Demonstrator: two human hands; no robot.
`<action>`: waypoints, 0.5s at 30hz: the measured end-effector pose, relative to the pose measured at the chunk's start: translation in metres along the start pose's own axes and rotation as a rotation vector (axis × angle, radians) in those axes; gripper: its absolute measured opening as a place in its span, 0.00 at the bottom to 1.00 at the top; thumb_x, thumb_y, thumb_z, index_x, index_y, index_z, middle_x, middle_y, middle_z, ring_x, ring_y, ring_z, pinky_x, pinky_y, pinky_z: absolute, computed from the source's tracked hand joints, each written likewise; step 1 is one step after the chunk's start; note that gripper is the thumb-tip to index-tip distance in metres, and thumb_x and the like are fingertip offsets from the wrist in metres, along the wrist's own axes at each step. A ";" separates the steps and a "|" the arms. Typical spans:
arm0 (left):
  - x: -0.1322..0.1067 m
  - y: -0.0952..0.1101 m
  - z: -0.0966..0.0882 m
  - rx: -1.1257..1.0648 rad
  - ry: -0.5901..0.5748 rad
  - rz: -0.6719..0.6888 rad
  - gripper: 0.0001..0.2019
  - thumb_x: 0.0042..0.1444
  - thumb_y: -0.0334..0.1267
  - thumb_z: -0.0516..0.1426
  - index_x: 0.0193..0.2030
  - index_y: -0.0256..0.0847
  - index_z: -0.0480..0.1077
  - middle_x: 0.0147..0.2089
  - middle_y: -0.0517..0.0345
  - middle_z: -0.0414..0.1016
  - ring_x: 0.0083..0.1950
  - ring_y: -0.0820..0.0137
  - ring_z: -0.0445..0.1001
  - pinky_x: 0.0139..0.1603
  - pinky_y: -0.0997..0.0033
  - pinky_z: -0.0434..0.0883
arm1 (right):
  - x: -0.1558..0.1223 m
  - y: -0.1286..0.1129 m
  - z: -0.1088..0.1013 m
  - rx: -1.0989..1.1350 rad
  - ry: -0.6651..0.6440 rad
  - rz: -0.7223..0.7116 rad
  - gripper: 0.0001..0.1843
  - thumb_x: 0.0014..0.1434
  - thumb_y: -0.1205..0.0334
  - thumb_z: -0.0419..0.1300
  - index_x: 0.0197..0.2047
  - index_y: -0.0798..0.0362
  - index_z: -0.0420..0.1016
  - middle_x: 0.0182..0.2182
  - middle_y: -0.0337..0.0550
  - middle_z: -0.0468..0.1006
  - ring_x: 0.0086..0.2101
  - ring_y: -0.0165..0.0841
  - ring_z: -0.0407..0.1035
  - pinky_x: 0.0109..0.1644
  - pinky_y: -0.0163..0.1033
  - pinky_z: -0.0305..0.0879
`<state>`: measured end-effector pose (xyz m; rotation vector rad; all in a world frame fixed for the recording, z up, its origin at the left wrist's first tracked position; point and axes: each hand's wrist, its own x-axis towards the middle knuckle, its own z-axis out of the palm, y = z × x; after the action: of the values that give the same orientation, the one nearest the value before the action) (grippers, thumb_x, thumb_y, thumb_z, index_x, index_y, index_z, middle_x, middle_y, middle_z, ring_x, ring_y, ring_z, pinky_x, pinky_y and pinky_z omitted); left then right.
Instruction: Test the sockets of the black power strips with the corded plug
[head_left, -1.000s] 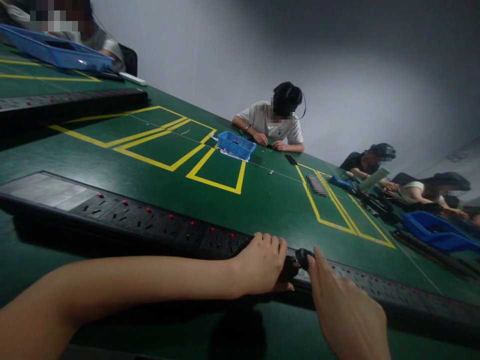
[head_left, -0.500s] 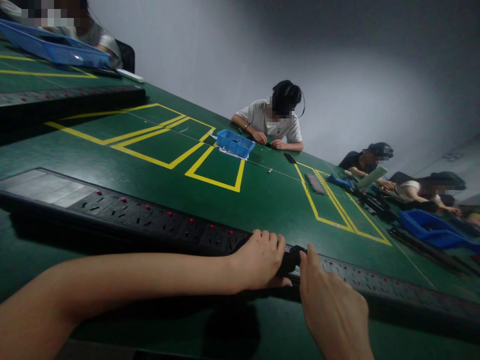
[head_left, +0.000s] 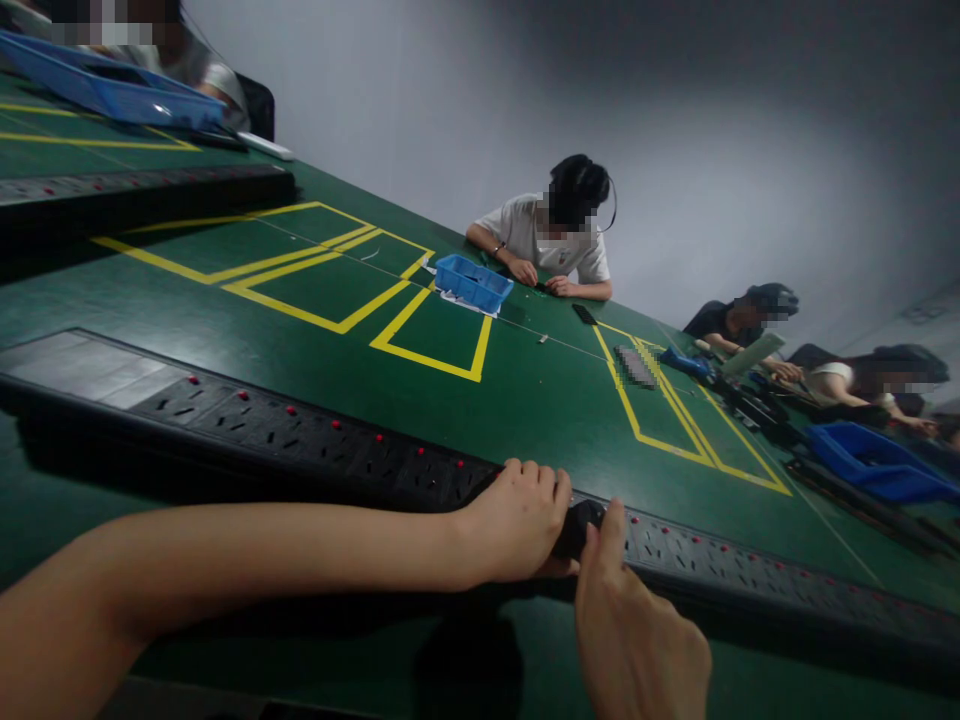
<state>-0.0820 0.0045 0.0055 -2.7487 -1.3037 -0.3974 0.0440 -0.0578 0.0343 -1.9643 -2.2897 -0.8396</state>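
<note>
A long black power strip (head_left: 300,440), with slanted slots and red dots along its top, runs slantwise across the table in front of me. My left hand (head_left: 517,520) is a closed fist over the middle of the strip. From its thumb side sticks out a dark, rounded black piece (head_left: 583,525), mostly hidden by the fingers. My right hand (head_left: 641,620) reaches up from below, its index finger stretched along the right end of that piece and its thumb pressed close. The exact kind of the piece cannot be made out.
Yellow tape (head_left: 427,365) marks boxes on the green table (head_left: 540,420). A small blue basket (head_left: 472,283) stands before a person in a white shirt (head_left: 525,230). More blue bins (head_left: 877,460) and other people are at right and upper left. Another strip (head_left: 150,205) lies far left.
My right hand has shifted slightly left and down, turning so the index finger points more upright. My left hand stays in place on the strip.
</note>
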 end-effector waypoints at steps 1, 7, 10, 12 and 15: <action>0.000 0.000 -0.001 0.005 -0.002 0.004 0.35 0.53 0.58 0.45 0.54 0.25 0.57 0.39 0.41 0.68 0.38 0.57 0.67 0.36 0.60 0.61 | 0.000 -0.001 0.001 0.009 0.008 0.008 0.25 0.61 0.61 0.43 0.58 0.66 0.58 0.11 0.44 0.70 0.13 0.34 0.67 0.14 0.32 0.56; 0.000 0.001 -0.002 -0.007 0.009 -0.005 0.33 0.54 0.56 0.44 0.54 0.25 0.57 0.40 0.41 0.68 0.38 0.57 0.67 0.36 0.61 0.62 | -0.005 -0.003 0.010 0.170 0.026 0.060 0.27 0.61 0.59 0.42 0.61 0.64 0.54 0.13 0.45 0.71 0.12 0.34 0.66 0.13 0.32 0.55; 0.000 0.002 -0.001 -0.017 0.013 -0.002 0.33 0.53 0.56 0.45 0.54 0.26 0.58 0.41 0.41 0.67 0.39 0.57 0.67 0.36 0.61 0.62 | -0.006 -0.001 0.015 0.143 0.026 0.027 0.27 0.61 0.59 0.41 0.60 0.64 0.55 0.14 0.46 0.72 0.12 0.36 0.66 0.13 0.34 0.56; 0.000 0.002 0.000 -0.018 0.014 -0.005 0.33 0.53 0.56 0.46 0.54 0.25 0.57 0.41 0.41 0.68 0.39 0.57 0.67 0.37 0.60 0.62 | -0.006 -0.001 0.019 0.075 0.052 0.024 0.27 0.62 0.58 0.41 0.60 0.65 0.55 0.13 0.45 0.71 0.12 0.37 0.66 0.13 0.35 0.56; -0.001 0.001 0.000 -0.006 0.008 0.004 0.32 0.54 0.53 0.46 0.55 0.24 0.56 0.41 0.41 0.67 0.39 0.57 0.67 0.37 0.60 0.62 | -0.005 -0.002 0.026 0.125 0.078 0.073 0.28 0.62 0.54 0.42 0.60 0.61 0.56 0.12 0.42 0.71 0.12 0.37 0.66 0.14 0.36 0.57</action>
<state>-0.0813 0.0031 0.0059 -2.7512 -1.2968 -0.4118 0.0518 -0.0522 0.0100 -1.9150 -2.1569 -0.7339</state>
